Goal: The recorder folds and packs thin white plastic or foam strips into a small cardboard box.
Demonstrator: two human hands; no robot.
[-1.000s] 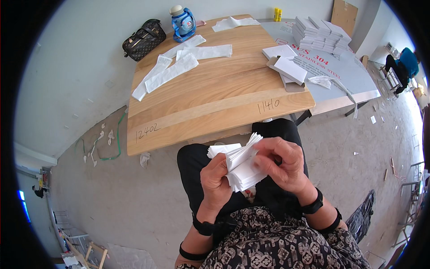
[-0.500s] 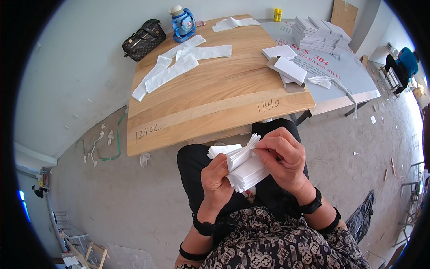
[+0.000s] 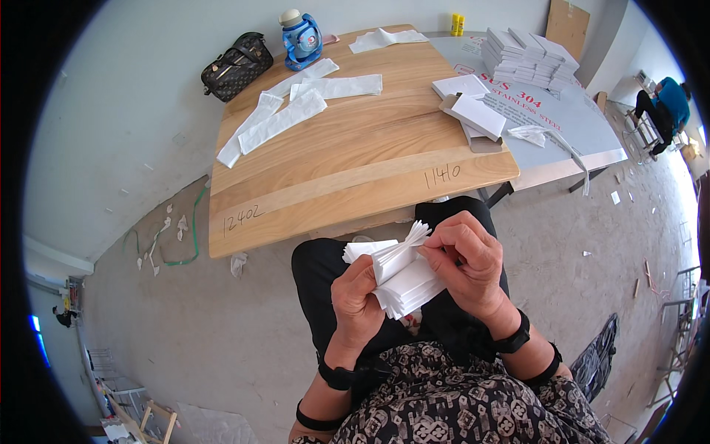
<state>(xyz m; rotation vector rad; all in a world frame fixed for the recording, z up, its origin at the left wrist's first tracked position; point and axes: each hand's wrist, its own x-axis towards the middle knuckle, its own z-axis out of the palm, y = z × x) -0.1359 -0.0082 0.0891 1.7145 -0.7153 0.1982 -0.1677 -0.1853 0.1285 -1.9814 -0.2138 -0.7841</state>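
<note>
Over my lap, a thick bundle of folded white paper sheets (image 3: 411,288) fans out between my hands. My left hand (image 3: 356,300) is closed round its left side, the thumb pressed on the paper. The thumb and fingers of my right hand (image 3: 469,260) pinch the edges of a raised part of the bundle at its upper right. Beyond my knees stands a wooden table (image 3: 370,170). Several flat white strips (image 3: 283,120) lie on its far left part, some overlapping. Near its right edge is an opened white box (image 3: 479,116).
A black handbag (image 3: 237,66) and a blue bottle (image 3: 301,39) stand at the table's far left. On the grey-covered table to the right are stacked white boxes (image 3: 529,59) and yellow tubes (image 3: 458,24). A person in blue (image 3: 669,103) sits far right. Scraps litter the floor.
</note>
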